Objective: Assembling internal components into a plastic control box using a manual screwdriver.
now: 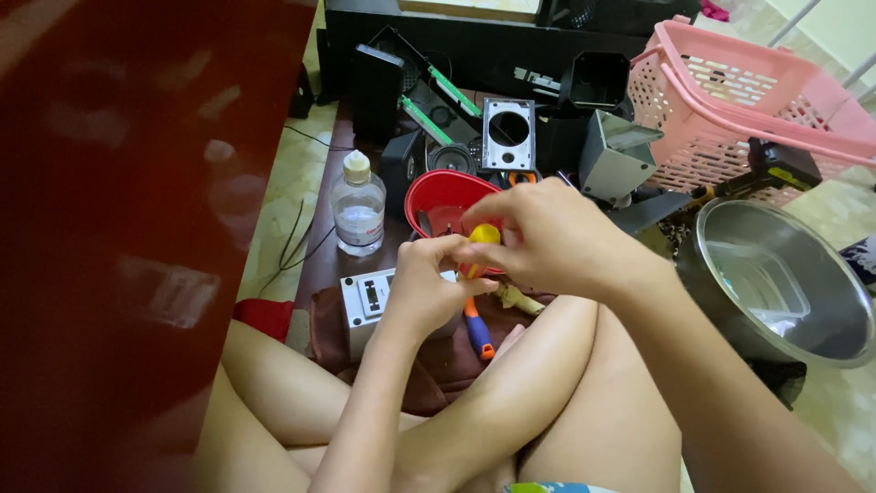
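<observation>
Seen from the head camera, the person sits cross-legged on the floor with both hands raised together over the lap. The left hand (424, 283) is curled tight around a small thing hidden inside its fingers, and an orange and purple screwdriver (475, 329) slants down beneath it toward the knees. The right hand (547, 239) comes in from above and pinches a yellow handle (484, 236) between thumb and fingertips, touching the left hand. Just behind the hands sits a red bowl (443, 199), partly covered by them. Left of the bowl stands a clear plastic bottle (358, 212) with a pale cap, upright on the dark low surface (319, 265). A white boxy part (365, 299) lies near the left wrist. Further back is a heap of black computer parts (493, 119). To the right are a pink laundry basket (730, 100) and, nearer, a steel pot (776, 283).
</observation>
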